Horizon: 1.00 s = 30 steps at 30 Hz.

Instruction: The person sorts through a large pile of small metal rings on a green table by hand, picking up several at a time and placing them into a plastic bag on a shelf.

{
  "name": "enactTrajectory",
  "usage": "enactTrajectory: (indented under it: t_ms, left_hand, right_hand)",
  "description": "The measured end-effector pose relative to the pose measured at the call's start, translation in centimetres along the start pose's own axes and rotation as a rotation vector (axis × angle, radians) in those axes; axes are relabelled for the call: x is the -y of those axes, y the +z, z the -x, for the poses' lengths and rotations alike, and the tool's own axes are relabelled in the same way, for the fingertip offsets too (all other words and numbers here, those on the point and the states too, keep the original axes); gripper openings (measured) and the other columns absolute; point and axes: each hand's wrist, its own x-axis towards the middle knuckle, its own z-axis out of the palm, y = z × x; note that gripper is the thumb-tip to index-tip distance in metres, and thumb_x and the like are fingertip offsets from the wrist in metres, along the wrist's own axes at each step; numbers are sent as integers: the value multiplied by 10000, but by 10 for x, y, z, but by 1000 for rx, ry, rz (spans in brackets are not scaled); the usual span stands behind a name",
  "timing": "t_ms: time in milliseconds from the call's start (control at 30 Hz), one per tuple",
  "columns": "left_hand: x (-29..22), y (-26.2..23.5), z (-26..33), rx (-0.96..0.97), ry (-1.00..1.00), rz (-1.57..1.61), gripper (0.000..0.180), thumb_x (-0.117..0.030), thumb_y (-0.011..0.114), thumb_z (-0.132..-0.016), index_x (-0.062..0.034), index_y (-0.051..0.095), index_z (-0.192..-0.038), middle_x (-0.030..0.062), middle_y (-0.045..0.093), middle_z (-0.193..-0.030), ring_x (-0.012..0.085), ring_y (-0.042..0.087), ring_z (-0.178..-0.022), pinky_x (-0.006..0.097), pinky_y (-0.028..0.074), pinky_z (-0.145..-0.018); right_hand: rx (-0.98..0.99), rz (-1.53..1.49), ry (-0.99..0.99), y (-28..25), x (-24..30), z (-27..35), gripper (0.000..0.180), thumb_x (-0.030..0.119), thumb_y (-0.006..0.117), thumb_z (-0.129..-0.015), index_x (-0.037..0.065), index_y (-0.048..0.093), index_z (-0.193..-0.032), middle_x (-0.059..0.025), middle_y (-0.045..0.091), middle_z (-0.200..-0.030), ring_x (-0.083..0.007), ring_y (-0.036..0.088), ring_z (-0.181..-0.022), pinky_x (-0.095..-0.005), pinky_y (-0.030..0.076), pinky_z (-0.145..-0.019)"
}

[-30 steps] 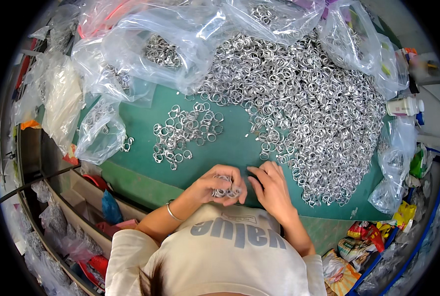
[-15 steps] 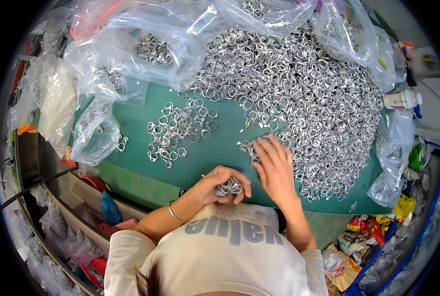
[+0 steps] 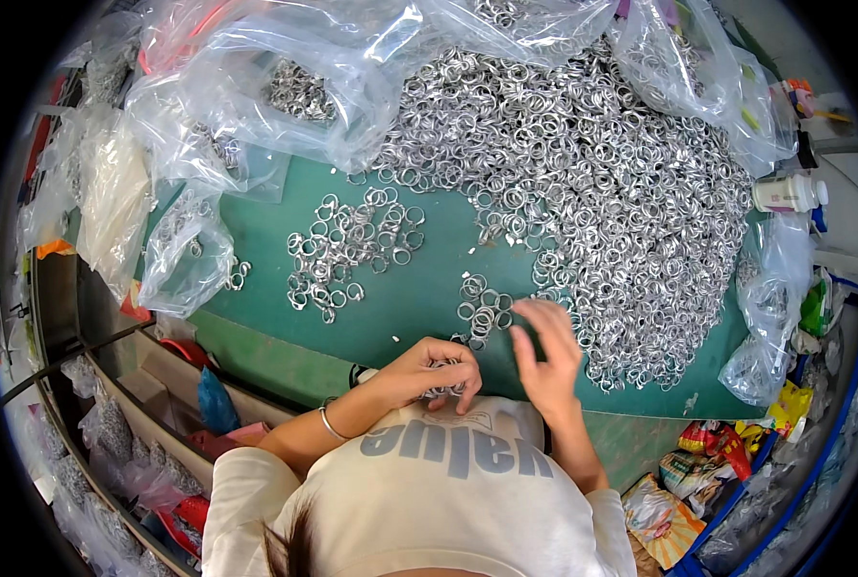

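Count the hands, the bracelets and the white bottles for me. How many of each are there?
Hands: 2, the left hand closed on metal rings, the right hand open
Bracelet: 1
White bottle: 1
Total: 4

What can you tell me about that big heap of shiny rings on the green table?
The heap of rings is a wide, loose pile of small silvery metal-looking loops, tangled and overlapping. It covers the far right part of the green table, thinning toward the near edge. Clear plastic bags overlap its far side. The right hand hovers at its near fringe.
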Motion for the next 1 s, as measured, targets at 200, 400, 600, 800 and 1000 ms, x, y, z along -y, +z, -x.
enactTrajectory:
  t_ms: [200, 400, 600, 800, 1000]
  left_hand:
    - [6, 8, -1, -115, -51, -447, 155, -151, 653, -867, -5, 687, -905, 24, 640, -736, 63, 565, -622, 210, 437, -534]
    - [4, -1, 4, -520, 624, -1130, 140, -41, 692, -782, -27, 688, -922, 85, 641, -772, 152, 603, -604, 242, 464, -552]
    - [-17, 2, -16, -704, 665, -1509, 197, -74, 725, -742, -115, 702, -933, 35, 595, -838, 221, 586, -623, 347, 479, -553]
    - [-16, -4, -27, -662, 625, -1638, 225, -68, 711, -737, -106, 690, -959, 33, 604, -868, 242, 603, -650, 347, 492, -567]
    - [-25, -20, -20, -382, 587, -706, 141, -35, 668, -790, -23, 670, -930, 115, 633, -910, 165, 590, -652, 256, 411, -458]
  right_hand:
    - [120, 383, -40, 8, 6, -22, 247, 84, 685, -752, 44, 652, -993, -53, 560, -1129, -267, 485, -971, -392, 364, -802]
    - [-13, 193, 3, 7, 1, -26, 153, -17, 631, -748, 29, 630, -894, -78, 616, -966, -267, 544, -865, -365, 411, -778]
    - [-33, -1067, 736, -23, 5, -16, 133, -21, 566, -839, 23, 614, -954, -39, 612, -836, -108, 533, -690, -252, 420, -597]
    - [177, 376, 116, -8, 8, 5, 219, 163, 758, -719, 68, 623, -863, -98, 617, -798, -288, 596, -718, -387, 465, -595]
    - [75, -724, 303, -16, -3, 7, 113, 11, 618, -780, 50, 512, -769, -57, 467, -775, -123, 427, -636, -245, 332, -499]
